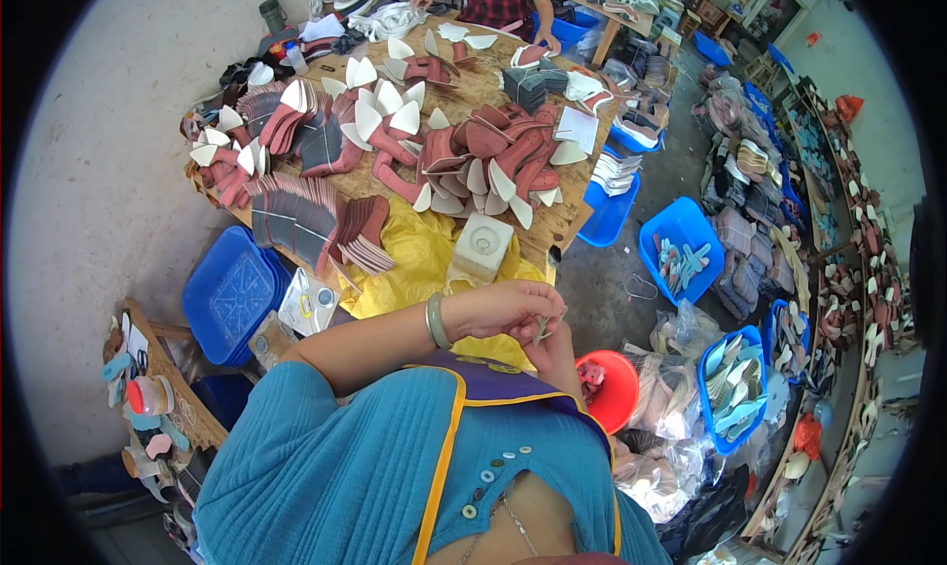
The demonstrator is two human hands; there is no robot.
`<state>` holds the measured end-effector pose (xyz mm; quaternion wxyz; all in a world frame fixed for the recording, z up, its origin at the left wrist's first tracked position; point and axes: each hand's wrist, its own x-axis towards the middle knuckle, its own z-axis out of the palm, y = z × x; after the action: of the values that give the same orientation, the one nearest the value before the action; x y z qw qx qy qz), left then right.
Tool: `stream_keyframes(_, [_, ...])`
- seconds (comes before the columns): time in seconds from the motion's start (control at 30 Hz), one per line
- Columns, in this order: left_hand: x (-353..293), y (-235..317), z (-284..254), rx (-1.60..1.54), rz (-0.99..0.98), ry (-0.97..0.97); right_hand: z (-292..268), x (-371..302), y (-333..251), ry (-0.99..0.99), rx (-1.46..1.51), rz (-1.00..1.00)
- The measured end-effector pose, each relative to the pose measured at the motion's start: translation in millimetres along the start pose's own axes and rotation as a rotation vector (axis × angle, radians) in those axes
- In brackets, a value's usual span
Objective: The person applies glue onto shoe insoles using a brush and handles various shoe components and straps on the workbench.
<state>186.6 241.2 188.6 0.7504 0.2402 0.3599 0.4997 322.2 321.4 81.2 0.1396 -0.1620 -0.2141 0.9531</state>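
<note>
Your left grip (501, 309) curls nearly closed, its fingertips meeting your right grip (555, 342), which is partly hidden behind it. The small pale piece (541, 330) lies right at those fingertips, at the four o'clock side of your left grip; you cannot tell from here which grip pinches it. Just beyond, at eleven o'clock, a white block (481, 249) stands on a yellow sheet (419, 261) at the near edge of the bench (538, 242). A red bucket (616, 407) sits near, at five o'clock. Farther out, toward twelve, reddish curved pieces (488, 156) lie heaped; past them, a co-worker (493, 1) faces you across the bench.
</note>
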Motion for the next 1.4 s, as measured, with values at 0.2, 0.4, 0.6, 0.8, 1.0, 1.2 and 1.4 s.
stream_keyframes(0.2, [-7,-3,-7,-0.034,0.012,0.067,-16,-14,-17,0.0,0.215,-0.017])
stream_keyframes(0.4, [-13,-12,-16,-0.055,0.029,0.139,-10,-24,-33,0.059,0.286,-0.057])
stream_keyframes(0.6, [-26,-21,-25,-0.002,0.01,0.198,-7,-24,-46,0.077,0.212,-0.138])
stream_keyframes(0.8, [-42,-22,-28,0.059,-0.024,0.223,-7,-24,-57,0.136,0.097,-0.149])
stream_keyframes(1.0, [-53,-15,-28,0.107,-0.019,0.235,-10,-20,-57,0.273,-0.014,-0.201])
stream_keyframes(1.2, [-56,-20,-28,0.16,-0.006,0.228,2,-22,-49,0.348,-0.128,-0.202])
stream_keyframes(1.4, [-54,-35,-28,0.152,-0.003,0.223,22,-30,-42,0.359,-0.239,-0.209])
